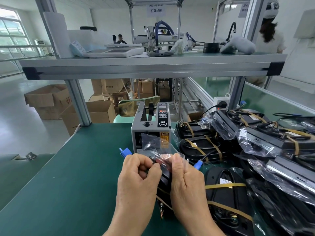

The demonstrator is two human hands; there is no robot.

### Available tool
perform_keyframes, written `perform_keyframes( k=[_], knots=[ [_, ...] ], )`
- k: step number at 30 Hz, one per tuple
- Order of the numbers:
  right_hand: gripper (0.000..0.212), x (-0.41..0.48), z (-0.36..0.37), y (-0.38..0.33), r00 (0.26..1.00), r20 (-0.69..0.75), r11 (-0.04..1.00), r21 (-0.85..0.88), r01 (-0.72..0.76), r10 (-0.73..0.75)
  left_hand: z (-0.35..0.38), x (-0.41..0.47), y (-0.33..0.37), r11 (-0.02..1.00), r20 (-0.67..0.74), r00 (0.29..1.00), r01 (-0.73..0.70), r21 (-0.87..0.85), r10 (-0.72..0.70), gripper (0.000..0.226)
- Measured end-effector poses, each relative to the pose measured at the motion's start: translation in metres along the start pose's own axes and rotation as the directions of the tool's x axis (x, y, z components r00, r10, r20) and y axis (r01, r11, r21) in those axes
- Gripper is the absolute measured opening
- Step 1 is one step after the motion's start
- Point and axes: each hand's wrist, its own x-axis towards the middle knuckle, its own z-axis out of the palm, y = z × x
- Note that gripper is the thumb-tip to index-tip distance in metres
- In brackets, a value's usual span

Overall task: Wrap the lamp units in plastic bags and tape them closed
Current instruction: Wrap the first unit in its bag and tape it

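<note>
Both hands fill the bottom centre of the frame, close together over the green table. Left hand: fingers curled in, thumb and forefinger pinching the edge of a clear plastic bag. Right hand: fingers curled as well, thumb up and clamped on the same bag from the other side. Between and under the two hands sits a black lamp unit, mostly hidden; how far it sits inside the bag I cannot tell. The bag's loose mouth stands up in front of the grey tape dispenser, just above the hands. A blue connector pokes out just left of the left knuckles. Over on the right of the frame, a heap of bagged lamp units, black and tan-banded, leaning on one another. Upper half: an aluminium shelf, and cardboard boxes on the floor at middle left.
</note>
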Motion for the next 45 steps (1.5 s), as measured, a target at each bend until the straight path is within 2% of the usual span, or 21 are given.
perform_keyframes(
  k=[6, 11, 19, 28, 32, 37, 40, 43, 45],
  knots=[
    [0.065, 0.000, -0.002, -0.001, 1.000, 0.017, 1.000, -0.026, 0.003, -0.003, -0.003, 0.002, 0.000, 1.000, 0.038, 0.999, -0.004, -0.017, 0.005, 0.014],
    [0.064, 0.000, -0.003, 0.001, 1.000, 0.024, 1.000, -0.012, -0.009, 0.009, -0.006, 0.003, 0.000, 0.998, 0.055, 0.998, 0.018, -0.067, -0.015, 0.019],
    [0.053, -0.002, 0.002, 0.003, 1.000, 0.000, 1.000, 0.005, 0.006, -0.006, -0.003, 0.002, -0.003, 0.985, 0.000, 0.990, 0.142, -0.100, -0.143, 0.015],
    [0.049, -0.003, 0.002, 0.004, 0.999, 0.002, 0.999, -0.028, 0.032, -0.032, 0.002, 0.006, -0.008, 0.978, -0.031, 0.988, 0.147, -0.147, -0.153, 0.016],
    [0.058, -0.002, 0.001, 0.005, 0.999, -0.014, 0.999, -0.010, 0.041, -0.041, 0.003, 0.011, -0.006, 0.958, -0.034, 0.981, 0.178, -0.225, -0.190, 0.012],
    [0.063, -0.001, 0.000, 0.002, 0.999, 0.021, 0.999, -0.028, 0.029, -0.028, 0.003, 0.004, -0.004, 0.968, -0.015, 0.985, 0.167, -0.186, -0.173, 0.006],
    [0.058, -0.002, -0.005, -0.002, 0.996, 0.077, 0.996, -0.067, 0.054, -0.049, 0.004, -0.005, -0.005, 0.984, 0.009, 0.992, 0.128, -0.126, -0.128, 0.030],
    [0.051, -0.002, -0.013, -0.003, 0.978, 0.209, 0.994, -0.104, 0.046, -0.023, -0.002, -0.008, -0.011, 0.981, 0.074, 0.994, 0.094, -0.167, -0.082, 0.044],
    [0.055, 0.000, -0.021, -0.003, 0.953, 0.303, 0.992, -0.119, 0.032, 0.005, -0.011, -0.011, -0.020, 0.977, 0.143, 0.989, 0.054, -0.207, -0.024, 0.056]
  ],
)
